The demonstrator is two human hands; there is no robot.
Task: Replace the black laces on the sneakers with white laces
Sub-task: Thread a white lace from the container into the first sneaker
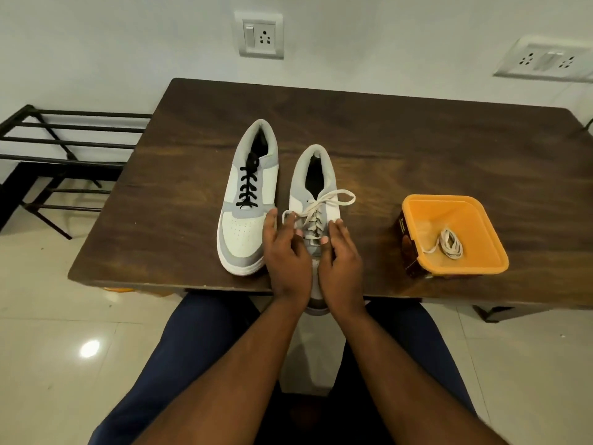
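Both hands are laid on the toe half of the right-hand sneaker (pixel 316 194), one on each flank. The left hand (pixel 287 255) is spread loosely, its fingers slightly bent; a fingertip touches the left loop of the white lace (pixel 316 216), though whether the loop is pinched cannot be told. The right hand (pixel 340 261) is rested against the shoe's right side with fingers nearly straight and the thumb lying by the lower lace rows; nothing is seen gripped in it.

This sneaker is set with its long axis running away from the person, heel at the far end, toe toward the near table edge and hidden under the hands. It is laced in white, with a bow whose loop is spread out to the right.

Just beside it on the left, the other sneaker (pixel 248 200) is placed parallel, toe also toward the person, heel slightly farther away; the black lace (pixel 247 184) is still threaded through it.

Both shoes are supported on a dark wooden table (pixel 417 139). Well to the right, an orange tub (pixel 481 220) is seen holding a coiled white lace (pixel 451 244).
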